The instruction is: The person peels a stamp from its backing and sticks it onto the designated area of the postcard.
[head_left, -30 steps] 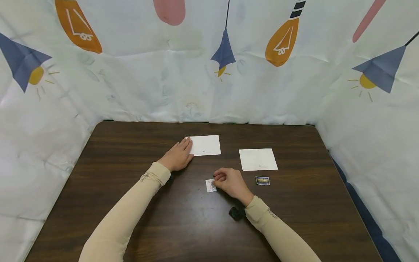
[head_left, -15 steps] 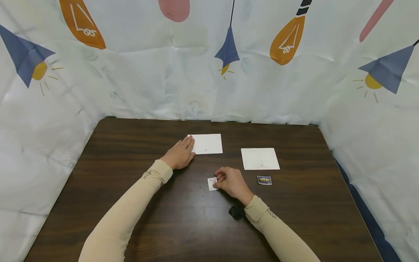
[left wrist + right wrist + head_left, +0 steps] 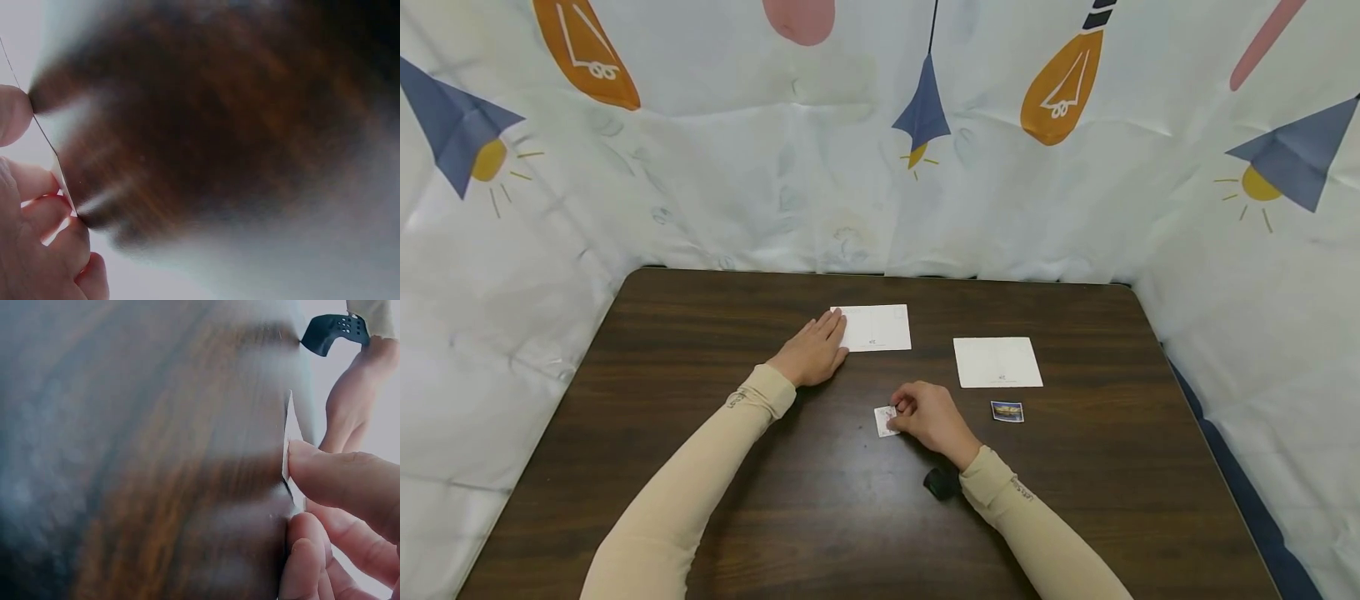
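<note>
My left hand (image 3: 814, 350) lies flat with straight fingers over the left end of a white postcard (image 3: 878, 327). In the left wrist view, the fingertips (image 3: 75, 240) rest at the card's thin edge. My right hand (image 3: 929, 418) pinches a small pale stamp (image 3: 882, 422) with a faint drawing, just above or on the table; the gap is too small to judge. The right wrist view has the thumb (image 3: 337, 481) on the stamp's face and the curled fingers behind and below it, hiding part of it. A second stamp (image 3: 1007, 412), with a blue and yellow picture, lies right of that hand.
Another white postcard (image 3: 997, 362) lies flat to the right of the first. Both are on a dark wooden table (image 3: 820, 517). A patterned white curtain (image 3: 760, 200) hangs along its back and sides. A black wrist camera (image 3: 940, 483) sits under the right wrist.
The head view has shifted slightly, so the cards and stamps appear a little farther right and up. Both hands keep their places, the right still holding the pale stamp.
</note>
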`<action>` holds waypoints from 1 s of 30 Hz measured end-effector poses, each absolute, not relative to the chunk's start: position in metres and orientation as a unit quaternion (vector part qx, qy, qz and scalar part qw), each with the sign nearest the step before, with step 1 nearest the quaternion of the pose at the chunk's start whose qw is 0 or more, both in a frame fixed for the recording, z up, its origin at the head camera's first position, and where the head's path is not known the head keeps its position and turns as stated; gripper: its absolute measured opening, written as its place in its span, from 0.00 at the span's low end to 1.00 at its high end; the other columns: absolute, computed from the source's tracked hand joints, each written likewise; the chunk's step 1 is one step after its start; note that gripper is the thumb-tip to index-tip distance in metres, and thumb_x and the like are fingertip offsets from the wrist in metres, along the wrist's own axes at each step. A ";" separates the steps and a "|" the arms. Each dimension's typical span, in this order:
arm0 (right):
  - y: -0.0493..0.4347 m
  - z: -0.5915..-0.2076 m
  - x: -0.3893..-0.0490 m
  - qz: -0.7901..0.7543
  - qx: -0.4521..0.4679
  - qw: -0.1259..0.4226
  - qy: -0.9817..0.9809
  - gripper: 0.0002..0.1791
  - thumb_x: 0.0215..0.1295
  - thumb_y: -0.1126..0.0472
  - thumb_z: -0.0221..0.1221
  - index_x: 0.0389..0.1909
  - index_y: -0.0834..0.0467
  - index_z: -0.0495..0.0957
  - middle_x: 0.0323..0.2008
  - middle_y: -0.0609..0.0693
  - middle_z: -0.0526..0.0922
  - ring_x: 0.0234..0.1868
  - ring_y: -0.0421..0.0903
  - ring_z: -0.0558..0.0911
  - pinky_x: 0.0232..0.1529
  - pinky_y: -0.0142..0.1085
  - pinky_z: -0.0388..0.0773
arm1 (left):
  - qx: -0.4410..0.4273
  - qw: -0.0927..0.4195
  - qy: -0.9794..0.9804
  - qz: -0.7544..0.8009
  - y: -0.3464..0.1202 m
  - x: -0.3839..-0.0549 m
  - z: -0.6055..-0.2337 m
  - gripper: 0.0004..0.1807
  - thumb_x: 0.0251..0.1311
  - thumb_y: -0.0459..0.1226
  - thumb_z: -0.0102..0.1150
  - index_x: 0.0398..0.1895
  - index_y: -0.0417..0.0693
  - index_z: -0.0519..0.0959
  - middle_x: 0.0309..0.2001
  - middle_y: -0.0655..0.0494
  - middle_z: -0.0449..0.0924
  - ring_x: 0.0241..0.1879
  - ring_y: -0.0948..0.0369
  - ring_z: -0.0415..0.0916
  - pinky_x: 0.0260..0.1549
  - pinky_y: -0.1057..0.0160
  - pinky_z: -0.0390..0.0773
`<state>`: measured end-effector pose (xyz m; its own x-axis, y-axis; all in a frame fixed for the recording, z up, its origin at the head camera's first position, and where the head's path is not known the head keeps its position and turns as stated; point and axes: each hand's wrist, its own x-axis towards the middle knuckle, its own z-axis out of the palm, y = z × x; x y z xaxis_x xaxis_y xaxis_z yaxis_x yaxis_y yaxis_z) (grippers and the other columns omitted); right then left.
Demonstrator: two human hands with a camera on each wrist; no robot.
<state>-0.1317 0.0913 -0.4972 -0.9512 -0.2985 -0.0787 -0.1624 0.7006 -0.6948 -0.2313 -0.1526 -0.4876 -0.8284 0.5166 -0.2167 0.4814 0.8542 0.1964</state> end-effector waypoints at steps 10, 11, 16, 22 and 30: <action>0.094 -0.498 -0.129 -0.393 -0.133 0.094 0.905 0.13 0.54 0.66 0.76 0.38 0.56 0.83 0.33 0.47 0.86 0.32 0.37 0.81 0.36 0.26 0.79 | 0.260 0.134 0.954 0.061 -0.152 -0.230 -0.484 0.35 0.82 0.45 0.40 0.81 0.30 0.51 0.83 0.34 0.46 0.83 0.40 0.47 0.82 0.41 0.54; 0.095 -0.498 -0.129 -0.399 -0.134 0.095 0.902 0.13 0.54 0.67 0.76 0.38 0.56 0.83 0.33 0.48 0.86 0.32 0.37 0.81 0.36 0.26 0.80 | 0.259 0.134 0.955 0.060 -0.152 -0.230 -0.484 0.35 0.82 0.45 0.40 0.81 0.30 0.51 0.83 0.34 0.46 0.83 0.40 0.47 0.82 0.41 0.54; 0.097 -0.502 -0.128 -0.417 -0.136 0.098 0.893 0.12 0.54 0.68 0.75 0.38 0.56 0.84 0.33 0.48 0.86 0.33 0.37 0.81 0.35 0.26 0.79 | 0.260 0.128 0.955 0.065 -0.153 -0.229 -0.486 0.35 0.82 0.44 0.40 0.80 0.30 0.52 0.83 0.33 0.48 0.83 0.40 0.48 0.81 0.40 0.55; 0.100 -0.502 -0.126 -0.428 -0.137 0.090 0.889 0.10 0.56 0.69 0.72 0.37 0.56 0.85 0.33 0.48 0.87 0.33 0.38 0.81 0.35 0.26 0.79 | 0.262 0.121 0.955 0.070 -0.152 -0.228 -0.486 0.35 0.81 0.44 0.41 0.80 0.28 0.53 0.82 0.32 0.49 0.82 0.39 0.50 0.81 0.40 0.56; 0.104 -0.502 -0.125 -0.450 -0.140 0.085 0.878 0.08 0.57 0.69 0.72 0.36 0.56 0.85 0.32 0.49 0.88 0.33 0.38 0.83 0.35 0.26 0.81 | 0.265 0.109 0.955 0.070 -0.152 -0.227 -0.486 0.34 0.81 0.43 0.42 0.79 0.27 0.55 0.81 0.31 0.51 0.82 0.39 0.51 0.80 0.39 0.58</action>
<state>-0.1253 0.1037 -0.5022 -0.9462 -0.3227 -0.0235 -0.1692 0.5555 -0.8141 -0.2273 -0.1516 -0.4863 -0.8358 0.5217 -0.1710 0.4911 0.8497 0.1921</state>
